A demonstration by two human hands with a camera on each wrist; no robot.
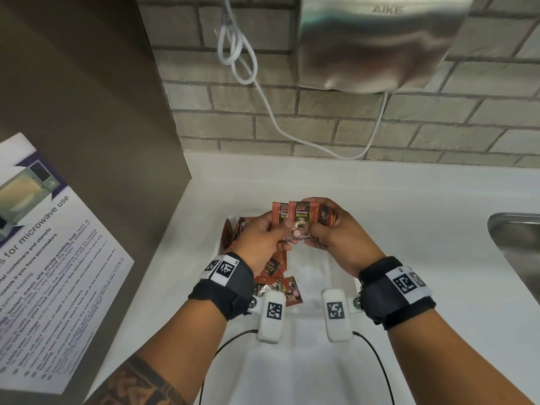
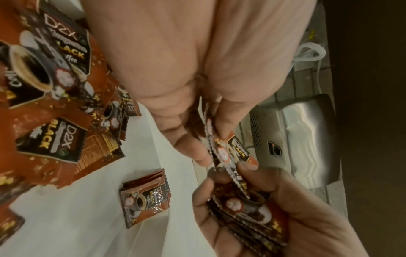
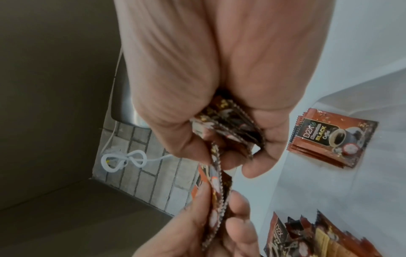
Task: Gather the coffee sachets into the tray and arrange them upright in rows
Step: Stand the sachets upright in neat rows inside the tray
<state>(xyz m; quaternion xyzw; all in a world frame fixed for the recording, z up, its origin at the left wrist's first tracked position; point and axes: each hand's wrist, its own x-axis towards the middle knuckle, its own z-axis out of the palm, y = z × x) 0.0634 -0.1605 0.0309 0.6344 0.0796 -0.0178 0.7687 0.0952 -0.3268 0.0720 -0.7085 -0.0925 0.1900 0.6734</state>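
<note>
Over the white tray (image 1: pixel 317 268), both hands hold red-brown D2X black coffee sachets (image 1: pixel 295 215) upright and fanned. My left hand (image 1: pixel 285 229) pinches a couple of sachets (image 2: pixel 223 153) by their lower edge. My right hand (image 1: pixel 310 229) grips a thicker stack (image 3: pixel 230 125) in its curled fingers. In the tray a small flat stack of sachets (image 2: pixel 146 194) lies apart, and several loose sachets (image 1: pixel 274 268) lie in a heap under my left wrist. More sachets lean at the tray's far left (image 1: pixel 233 232).
The tray sits on a white counter (image 1: pixel 409 229) against a grey brick wall. A steel hand dryer (image 1: pixel 380 42) with a looped white cable (image 1: pixel 236 48) hangs above. A steel sink (image 1: pixel 517 241) lies right. A brown panel with a microwave notice (image 1: pixel 43 258) stands left.
</note>
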